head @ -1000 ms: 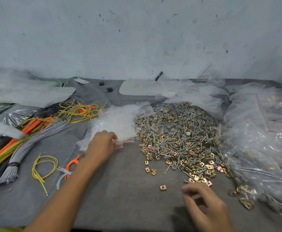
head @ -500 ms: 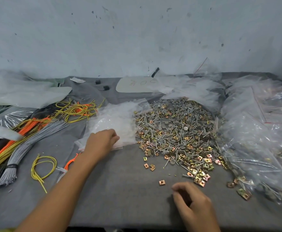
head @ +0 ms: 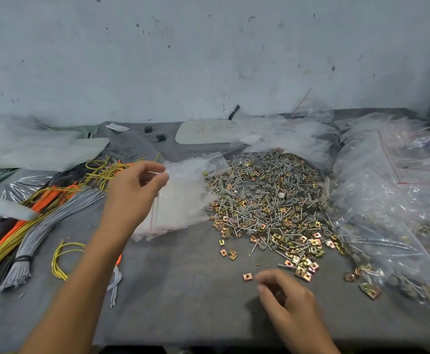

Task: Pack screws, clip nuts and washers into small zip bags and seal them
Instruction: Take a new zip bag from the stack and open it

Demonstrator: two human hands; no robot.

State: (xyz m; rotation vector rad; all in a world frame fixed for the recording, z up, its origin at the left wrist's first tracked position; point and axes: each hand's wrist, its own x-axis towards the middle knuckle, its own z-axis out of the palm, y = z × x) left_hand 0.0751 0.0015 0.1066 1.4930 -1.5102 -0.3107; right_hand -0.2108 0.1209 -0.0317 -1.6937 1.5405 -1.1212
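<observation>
A heap of screws, brass clip nuts and grey washers (head: 267, 208) lies on the grey cloth (head: 183, 302). To its left sits a stack of small clear zip bags (head: 185, 198) with red strips. My left hand (head: 132, 195) is raised above that stack and pinches one zip bag (head: 157, 213) by its top edge, so the bag hangs down. Near the front edge, my right hand (head: 287, 302) has its fingers curled around small hardware pieces, which are mostly hidden in the palm. A single clip nut (head: 247, 277) lies just left of it.
Bundles of grey, orange and yellow wires (head: 30, 226) cover the left side, next to a white handle-shaped object (head: 2, 210). Large clear plastic bags with hardware (head: 387, 200) pile up on the right. A wall closes the back.
My left hand has risen off the bag stack with one zip bag pinched in its fingers. My right hand has pulled back from the heap toward the front edge and curled up.
</observation>
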